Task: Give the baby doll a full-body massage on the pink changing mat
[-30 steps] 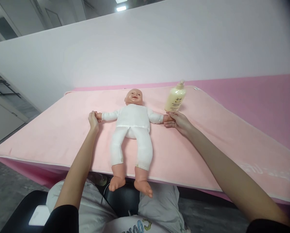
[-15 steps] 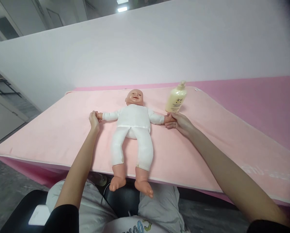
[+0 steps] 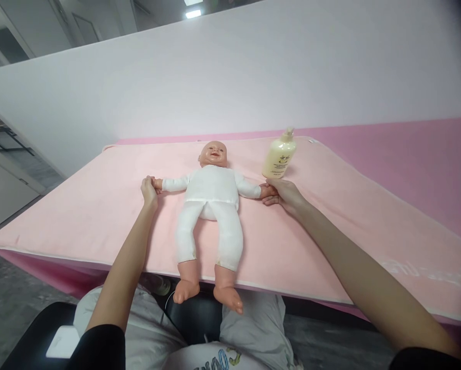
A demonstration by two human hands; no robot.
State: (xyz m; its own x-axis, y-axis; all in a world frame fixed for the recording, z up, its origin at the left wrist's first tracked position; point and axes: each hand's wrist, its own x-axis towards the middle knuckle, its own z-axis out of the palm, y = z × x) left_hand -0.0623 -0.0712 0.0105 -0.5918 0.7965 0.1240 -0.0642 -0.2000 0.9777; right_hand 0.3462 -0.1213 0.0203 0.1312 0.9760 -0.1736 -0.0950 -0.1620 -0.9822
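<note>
A baby doll (image 3: 214, 190) with a white cloth body lies on its back, arms stretched out sideways, on a pink blanket (image 3: 110, 216). Its bare plastic feet stick out past the table's front edge. My left hand (image 3: 149, 191) is closed around the doll's hand on the left side. On the other side, my right hand (image 3: 282, 194) grips the doll's other hand between thumb and fingers. Just behind my right hand stands a pale yellow pump bottle (image 3: 279, 156), upright on the blanket.
A white wall (image 3: 230, 77) rises behind the table. Darker pink cloth (image 3: 415, 164) shows beyond the blanket at the right. Below the front edge are my legs, a black seat (image 3: 194, 318) and a white flat object (image 3: 62, 341) at lower left.
The thumb of my right hand sits slightly differently over the doll's hand. Otherwise the hands, doll and bottle stay in place; the view shifts a little.
</note>
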